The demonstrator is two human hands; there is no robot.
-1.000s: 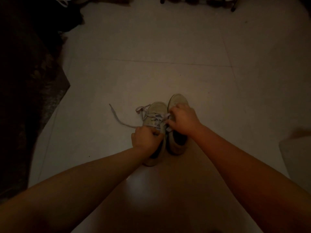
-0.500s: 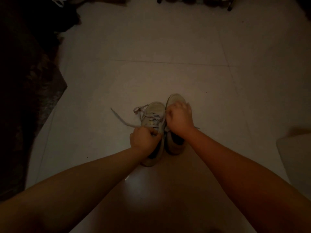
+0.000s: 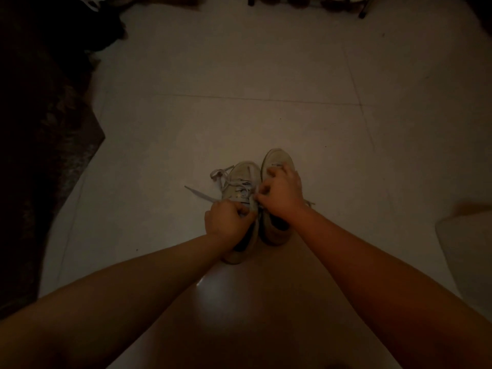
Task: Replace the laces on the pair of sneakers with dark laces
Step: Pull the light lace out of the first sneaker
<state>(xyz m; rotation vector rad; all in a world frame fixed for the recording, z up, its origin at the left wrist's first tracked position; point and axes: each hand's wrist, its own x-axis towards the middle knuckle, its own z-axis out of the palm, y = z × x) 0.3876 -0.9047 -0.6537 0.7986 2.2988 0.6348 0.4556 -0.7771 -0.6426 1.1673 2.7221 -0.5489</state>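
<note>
Feed's very dim on my end, warm brown cast all over. Only bright patch is a soft glare on the glossy floor (image 3: 213, 291) between my forearms; can't tell where the light source is. Left side rug (image 3: 40, 145) sinks into near-black, no detail. Corners vignette hard. Wide-angle bend shows: tile seams curve, forearms balloon at the bottom edge. Sneakers (image 3: 245, 179) read pale but soft and noisy; white lace (image 3: 199, 194) barely resolves. Top-edge clutter is murky.
</note>
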